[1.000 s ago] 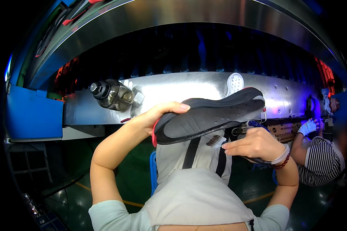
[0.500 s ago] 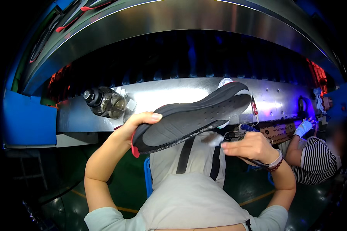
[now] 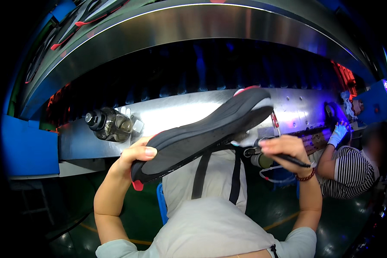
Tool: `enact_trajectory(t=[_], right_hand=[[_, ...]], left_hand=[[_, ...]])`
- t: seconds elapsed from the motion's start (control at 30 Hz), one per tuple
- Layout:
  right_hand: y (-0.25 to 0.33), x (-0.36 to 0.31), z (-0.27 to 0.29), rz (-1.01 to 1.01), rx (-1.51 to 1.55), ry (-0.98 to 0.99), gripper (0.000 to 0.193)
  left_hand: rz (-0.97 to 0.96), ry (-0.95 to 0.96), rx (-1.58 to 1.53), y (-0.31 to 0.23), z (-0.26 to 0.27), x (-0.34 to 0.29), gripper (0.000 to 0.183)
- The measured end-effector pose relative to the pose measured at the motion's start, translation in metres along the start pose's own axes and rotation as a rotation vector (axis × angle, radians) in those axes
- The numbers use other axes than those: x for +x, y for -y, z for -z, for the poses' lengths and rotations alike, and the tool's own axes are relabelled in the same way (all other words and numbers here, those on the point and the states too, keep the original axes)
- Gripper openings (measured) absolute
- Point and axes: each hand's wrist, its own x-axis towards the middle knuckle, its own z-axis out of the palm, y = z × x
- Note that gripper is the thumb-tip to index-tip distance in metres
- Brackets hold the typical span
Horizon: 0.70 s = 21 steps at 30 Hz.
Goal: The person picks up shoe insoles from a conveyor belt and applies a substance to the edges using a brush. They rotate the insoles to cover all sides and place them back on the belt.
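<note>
My left hand (image 3: 133, 158) grips one end of a black shoe sole (image 3: 198, 135), thumb on its face, a red tab showing below the fingers. The sole is tilted, its other end raised toward the upper right over the metal bench. In my right hand (image 3: 286, 149) is a brush (image 3: 294, 160) with a dark handle, fingers closed around it. Its pale bristle end is smeared by motion and lies at the sole's lower edge; whether it touches cannot be made out.
A dark see-through bottle (image 3: 112, 125) stands on the metal bench (image 3: 176, 109) at left. A pale round container (image 3: 262, 160) sits below my right hand's brush. At right, a person in a striped top has a gloved hand (image 3: 339, 134) at the bench. More soles lie on the upper surface.
The sole has turned, showing more of its side wall, and shifted slightly left with my left hand. My right hand has moved up, bringing the brush's dark handle into plain sight.
</note>
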Motion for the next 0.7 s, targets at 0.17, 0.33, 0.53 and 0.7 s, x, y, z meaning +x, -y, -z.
enact_trajectory(t=[0.17, 0.33, 0.53, 0.7], right_hand=[[0.01, 0.002, 0.001, -0.059, 0.145, -0.058, 0.018], [0.01, 0.007, -0.003, -0.147, 0.328, 0.093, 0.024], [0.015, 0.038, -0.065, -0.271, 0.582, -0.058, 0.021], [-0.023, 0.03, -0.058, -0.576, 0.698, -0.311, 0.017]], left_hand=[[-0.039, 0.003, 0.028, 0.001, 0.0, 0.001, 0.072], [-0.064, 0.012, -0.036, 0.005, -0.002, 0.005, 0.067], [0.073, 0.06, -0.553, 0.049, -0.003, 0.059, 0.047], [0.015, 0.199, -0.619, 0.056, -0.005, 0.069, 0.059]])
